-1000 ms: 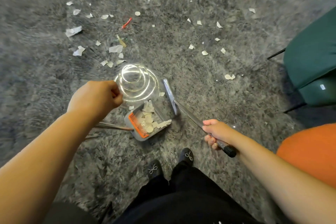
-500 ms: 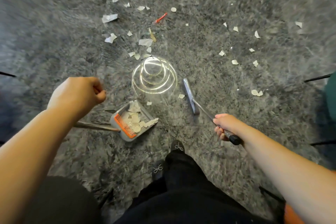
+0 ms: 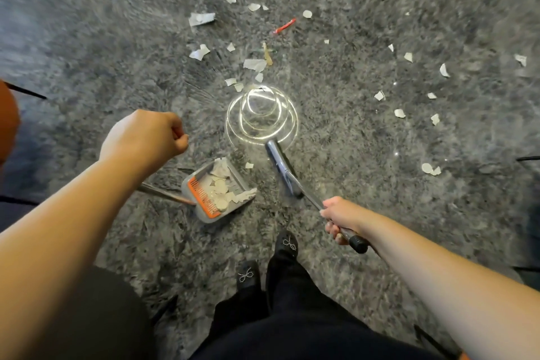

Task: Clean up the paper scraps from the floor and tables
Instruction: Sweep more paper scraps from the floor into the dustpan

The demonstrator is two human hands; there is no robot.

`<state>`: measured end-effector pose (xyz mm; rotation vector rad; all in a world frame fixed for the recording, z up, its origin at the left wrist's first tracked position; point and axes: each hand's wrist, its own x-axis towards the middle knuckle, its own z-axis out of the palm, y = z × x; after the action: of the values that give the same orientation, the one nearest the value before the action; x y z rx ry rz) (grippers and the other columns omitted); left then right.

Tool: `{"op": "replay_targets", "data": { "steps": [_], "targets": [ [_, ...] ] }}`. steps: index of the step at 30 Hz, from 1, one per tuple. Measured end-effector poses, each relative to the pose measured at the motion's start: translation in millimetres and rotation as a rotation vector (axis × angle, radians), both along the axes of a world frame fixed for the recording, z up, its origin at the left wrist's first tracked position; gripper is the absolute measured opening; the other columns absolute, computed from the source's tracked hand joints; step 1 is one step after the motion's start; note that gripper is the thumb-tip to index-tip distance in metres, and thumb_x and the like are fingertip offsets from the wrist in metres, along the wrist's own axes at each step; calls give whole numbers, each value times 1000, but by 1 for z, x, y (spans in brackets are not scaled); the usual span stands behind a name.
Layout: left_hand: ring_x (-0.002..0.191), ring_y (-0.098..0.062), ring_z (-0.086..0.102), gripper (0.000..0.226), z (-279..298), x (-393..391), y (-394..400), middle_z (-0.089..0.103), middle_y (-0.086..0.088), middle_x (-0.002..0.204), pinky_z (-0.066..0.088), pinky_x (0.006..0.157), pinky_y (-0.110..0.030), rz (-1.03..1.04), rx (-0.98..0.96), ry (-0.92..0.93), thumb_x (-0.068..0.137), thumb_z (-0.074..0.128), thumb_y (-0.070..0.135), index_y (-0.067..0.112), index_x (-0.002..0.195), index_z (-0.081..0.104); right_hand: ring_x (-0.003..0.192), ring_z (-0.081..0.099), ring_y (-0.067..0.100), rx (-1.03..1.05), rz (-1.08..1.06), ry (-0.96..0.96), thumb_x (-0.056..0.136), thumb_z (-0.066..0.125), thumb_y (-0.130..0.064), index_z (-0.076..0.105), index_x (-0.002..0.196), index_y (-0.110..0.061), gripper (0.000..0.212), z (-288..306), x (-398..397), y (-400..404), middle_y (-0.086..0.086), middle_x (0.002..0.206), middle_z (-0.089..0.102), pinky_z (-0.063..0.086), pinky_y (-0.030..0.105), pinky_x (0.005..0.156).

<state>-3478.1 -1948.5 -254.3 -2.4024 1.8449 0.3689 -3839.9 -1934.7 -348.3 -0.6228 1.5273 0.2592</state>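
At the left edge of the frame a sliver of an orange seat (image 3: 7, 123) is seen. The left hand (image 3: 140, 137) is shown left of centre as a closed fist; the thin metal handle (image 3: 163, 193) of the dustpan runs up beneath the forearm, and whether it is gripped by that hand cannot be told. The grey dustpan (image 3: 217, 188), fitted with an orange comb (image 3: 201, 197) along its near wall, is set on the grey carpet (image 3: 87, 38) just below the frame's centre, and white paper scraps (image 3: 223, 187) are piled inside it. One small scrap (image 3: 249, 165) lies just beyond the pan's mouth.

Above the centre a bright ring of reflected light (image 3: 261, 115) is cast on the carpet. More torn paper (image 3: 201, 18) is scattered across the upper middle, with a small red piece (image 3: 284, 26) among it. Right of the dustpan the head of the broom (image 3: 282, 168) is laid on the carpet, its far end touching the ring of light. The broom's handle is gripped by the right hand (image 3: 340, 218) in the lower right of centre, fingers curled around it. Further scraps (image 3: 431, 169) are strewn over the upper right. Two black shoes (image 3: 287, 244) are seen at bottom centre.
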Motion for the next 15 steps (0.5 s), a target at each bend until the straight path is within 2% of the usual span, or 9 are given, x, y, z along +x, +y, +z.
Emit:
{"op": "replay_targets", "data": {
  "steps": [4,7,12,15],
  "targets": [
    [72,-29,62,14,-3,0,8,67,-3,74,45,59,-30,-17,-11,-12,81,63,44,32,75,59,32,29,5,31,72,-47,101,32,-12,36,130,-24,31,1,23,11,2,61,34,29,11,40],
    [66,-27,57,15,-6,0,18,62,0,66,43,57,-29,-18,-22,-9,82,62,44,31,74,59,31,30,5,70,128,-102,101,32,-12,37,119,-23,21,3,43,19,3,62,35,30,11,38],
    [66,-28,60,18,-8,9,35,66,-1,69,40,56,-28,-13,-40,-11,82,62,44,32,71,54,32,32,5,110,135,-175,101,35,-13,36,132,-24,34,7,70,39,2,63,36,31,12,36],
    [60,-25,50,17,-9,15,43,59,1,63,38,54,-27,-9,-57,-15,83,62,44,32,72,57,32,31,5,119,98,-183,101,35,-12,38,133,-23,34,12,70,52,2,60,36,30,12,36]
  ]
}}
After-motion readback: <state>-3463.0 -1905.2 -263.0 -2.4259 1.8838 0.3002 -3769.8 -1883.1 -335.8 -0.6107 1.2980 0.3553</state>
